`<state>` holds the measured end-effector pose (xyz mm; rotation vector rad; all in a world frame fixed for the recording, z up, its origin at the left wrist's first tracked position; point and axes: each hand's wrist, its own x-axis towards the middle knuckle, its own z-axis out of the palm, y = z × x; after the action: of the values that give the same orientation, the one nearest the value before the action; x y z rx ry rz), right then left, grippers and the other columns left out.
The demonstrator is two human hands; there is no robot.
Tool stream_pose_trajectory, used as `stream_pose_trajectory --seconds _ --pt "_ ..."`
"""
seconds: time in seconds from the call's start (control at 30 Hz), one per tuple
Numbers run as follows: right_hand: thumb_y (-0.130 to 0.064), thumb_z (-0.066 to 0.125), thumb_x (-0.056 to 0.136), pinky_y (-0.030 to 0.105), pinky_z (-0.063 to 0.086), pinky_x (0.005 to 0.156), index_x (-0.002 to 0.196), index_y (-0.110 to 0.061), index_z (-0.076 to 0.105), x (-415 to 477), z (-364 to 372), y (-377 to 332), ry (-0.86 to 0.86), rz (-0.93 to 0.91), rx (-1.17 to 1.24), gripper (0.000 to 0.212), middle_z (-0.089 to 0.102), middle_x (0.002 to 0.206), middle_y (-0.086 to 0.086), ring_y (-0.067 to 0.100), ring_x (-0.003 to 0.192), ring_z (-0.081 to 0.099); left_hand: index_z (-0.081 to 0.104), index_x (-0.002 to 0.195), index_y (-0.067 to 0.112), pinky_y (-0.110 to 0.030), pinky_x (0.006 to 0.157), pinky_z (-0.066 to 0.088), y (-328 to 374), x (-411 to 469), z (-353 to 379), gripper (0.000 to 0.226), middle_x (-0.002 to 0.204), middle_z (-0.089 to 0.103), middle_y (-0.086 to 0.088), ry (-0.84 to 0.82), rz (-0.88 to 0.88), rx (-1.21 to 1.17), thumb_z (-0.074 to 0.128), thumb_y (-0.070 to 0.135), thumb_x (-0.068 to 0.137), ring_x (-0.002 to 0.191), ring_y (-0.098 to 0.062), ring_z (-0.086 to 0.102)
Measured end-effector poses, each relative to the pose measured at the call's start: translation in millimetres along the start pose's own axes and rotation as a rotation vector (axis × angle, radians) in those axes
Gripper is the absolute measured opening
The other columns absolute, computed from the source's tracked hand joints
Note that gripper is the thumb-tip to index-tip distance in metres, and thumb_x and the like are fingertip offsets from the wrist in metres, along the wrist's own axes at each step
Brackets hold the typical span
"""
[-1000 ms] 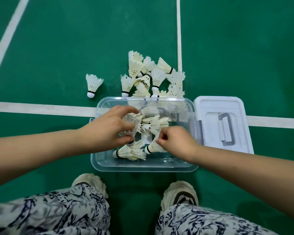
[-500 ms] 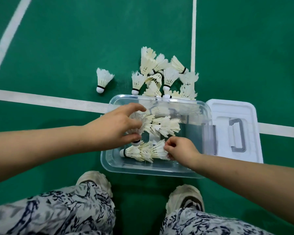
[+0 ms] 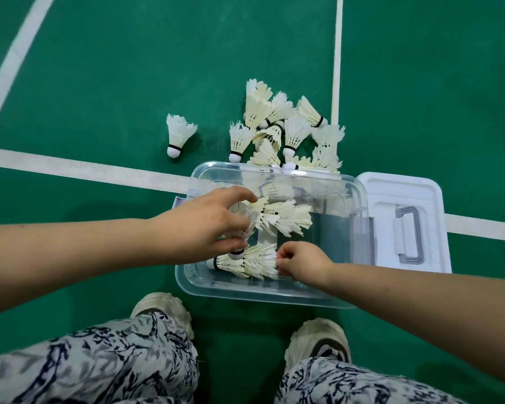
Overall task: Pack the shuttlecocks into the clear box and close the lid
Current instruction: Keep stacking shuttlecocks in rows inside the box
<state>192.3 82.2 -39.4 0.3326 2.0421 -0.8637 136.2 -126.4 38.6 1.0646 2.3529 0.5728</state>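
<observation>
1. A green court floor (image 3: 129, 83) is filling the whole view, its surface looking matte and finely textured.
2. A white line (image 3: 85, 170) is running across the floor from the left edge, and it is showing again at the right.
3. Another white line (image 3: 337, 68) is running away toward the top edge.
4. A third white line (image 3: 15, 62) is slanting across the upper left corner.
5. Soft, even light is falling over the floor.

The clear box (image 3: 274, 295) stood open, its right half bare over the floor. Both hands, left hand (image 3: 204, 228) and right hand (image 3: 303, 262), crowded its left half over shuttlecocks (image 3: 283, 217). A shuttlecock pile (image 3: 286, 132) blocked the far rim; the lid (image 3: 403, 193) lay just right.
</observation>
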Motion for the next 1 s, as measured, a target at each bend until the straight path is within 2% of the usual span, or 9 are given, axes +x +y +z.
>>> stream_pose_trajectory --seconds 0.13,0.23,0.33,0.47,0.57,0.67,0.77,0.87,1.0 --pt "-0.028 0.057 0.090 0.030 0.047 0.073 0.083 -0.019 0.058 -0.3 -4.0 0.0 -0.014 -0.027 -0.059 0.012 0.062 0.082 0.000 0.015 0.074 0.055 0.060 0.075 0.016 -0.034 0.101 0.036 -1.2 0.2 3.5 0.025 0.135 0.045 -0.014 0.004 0.020 0.053 0.053 0.038 0.085 0.124 -0.030 0.045" --pt "-0.040 0.062 0.085 0.029 0.044 0.068 0.088 -0.018 0.056 -2.9 -13.2 -1.4 0.043 -0.037 -0.089 0.023 0.057 0.078 -0.004 0.015 0.074 0.053 0.061 0.074 0.017 -0.041 0.100 0.039 -0.6 2.6 5.5 0.025 0.132 0.048 -0.016 0.016 0.016 0.074 0.054 0.039 0.082 0.124 -0.033 0.045" --pt "-0.038 0.065 0.083 0.028 0.041 0.068 0.090 -0.019 0.051 -10.8 -21.6 -6.8 0.157 -0.103 -0.067 0.026 0.053 0.077 -0.006 0.016 0.076 0.052 0.062 0.076 0.018 -0.044 0.099 0.041 1.8 5.2 7.6 0.021 0.133 0.046 -0.015 0.012 0.018 0.088 0.057 0.037 0.083 0.125 -0.034 0.044" --pt "-0.035 0.065 0.084 0.023 0.040 0.072 0.109 -0.024 0.049 -29.6 -29.6 -19.4 0.341 -0.328 -0.034 0.031 0.050 0.097 -0.007 0.011 0.080 0.052 0.063 0.080 0.018 -0.042 0.100 0.038 9.0 10.1 11.7 0.017 0.138 0.043 -0.014 -0.006 0.030 0.105 0.064 0.034 0.083 0.127 -0.032 0.040" --pt "-0.031 0.062 0.086 0.024 0.042 0.086 0.125 -0.025 0.047 -42.3 -34.6 -24.8 0.372 -0.470 -0.093 0.042 0.042 0.113 -0.009 0.006 0.097 0.048 0.063 0.080 0.018 -0.044 0.098 0.040 15.7 14.6 13.8 0.015 0.137 0.044 -0.015 -0.014 0.039 0.130 0.066 0.033 0.081 0.125 -0.034 0.043" --pt "-0.028 0.060 0.088 0.027 0.038 0.096 0.117 -0.023 0.057 -46.4 -36.6 -20.7 0.383 -0.541 -0.193 0.030 0.043 0.119 -0.003 0.010 0.111 0.044 0.063 0.081 0.019 -0.046 0.099 0.040 22.9 18.9 14.9 0.012 0.137 0.044 -0.016 -0.032 0.043 0.134 0.067 0.031 0.081 0.124 -0.036 0.044" --pt "-0.029 0.060 0.088 0.023 0.031 0.094 0.106 -0.021 0.064 -48.6 -39.4 -10.6 0.386 -0.559 -0.312 0.021 0.046 0.120 -0.001 0.016 0.117 0.039 0.064 0.085 0.021 -0.045 0.103 0.037 27.6 22.9 16.0 0.011 0.141 0.039 -0.014 -0.041 0.043 0.136 0.064 0.031 0.083 0.128 -0.034 0.039" --pt "-0.033 0.063 0.085 0.024 0.030 0.094 0.105 -0.020 0.065 -51.9 -43.4 -1.9 0.381 -0.599 -0.372 0.024 0.048 0.120 0.001 0.017 0.117 0.039 0.065 0.091 0.021 -0.043 0.108 0.033 29.5 27.1 18.1 0.014 0.146 0.033 -0.009 -0.096 0.015 0.175 0.059 0.033 0.086 0.133 -0.028 0.031" --pt "-0.038 0.064 0.083 0.030 0.033 0.097 0.104 -0.020 0.066 -55.7 -44.8 5.6 0.358 -0.653 -0.411 0.028 0.052 0.119 0.002 0.020 0.116 0.041 0.068 0.089 0.020 -0.041 0.105 0.034 33.2 34.6 18.0 0.012 0.143 0.038 -0.012 -0.091 0.037 0.181 0.062 0.029 0.085 0.131 -0.030 0.035"
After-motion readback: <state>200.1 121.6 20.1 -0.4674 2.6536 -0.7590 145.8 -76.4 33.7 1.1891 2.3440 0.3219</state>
